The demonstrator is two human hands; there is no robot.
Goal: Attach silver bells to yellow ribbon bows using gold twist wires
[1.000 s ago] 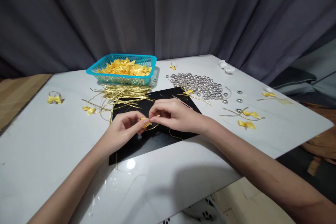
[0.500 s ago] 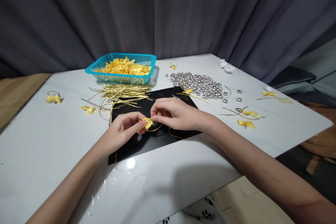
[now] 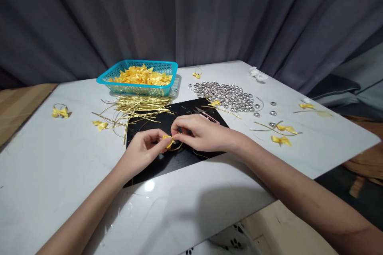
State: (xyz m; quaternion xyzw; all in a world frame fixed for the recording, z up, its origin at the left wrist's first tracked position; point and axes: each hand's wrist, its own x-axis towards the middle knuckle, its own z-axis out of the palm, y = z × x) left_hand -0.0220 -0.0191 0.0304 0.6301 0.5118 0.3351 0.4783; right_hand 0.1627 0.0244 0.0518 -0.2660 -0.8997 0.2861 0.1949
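Observation:
Over the black mat (image 3: 170, 165), my left hand (image 3: 143, 149) pinches a small yellow ribbon bow (image 3: 168, 142) between thumb and fingers. A gold twist tie (image 3: 177, 148) curves from the bow below my fingertips, and a small silver bell (image 3: 175, 142) shows beside it. My right hand (image 3: 196, 130) is closed at the bow's right side, its thumb and fingertip pinching what looks like the tie's end; the exact grip is partly hidden. Small pink-handled thread snips (image 3: 208, 116) lie on the mat just behind my right hand.
A blue basket (image 3: 136, 85) full of yellow bows stands at the back. In front of it lies a bundle of gold ties (image 3: 140, 104). Silver bells (image 3: 227, 95) are heaped at right centre. Loose bows (image 3: 281, 140) lie to the right, and a looped bow (image 3: 60, 111) sits far left.
Both hands have shifted very slightly, and the bow has turned a little in my left fingers. My right hand has uncovered more of the snips.

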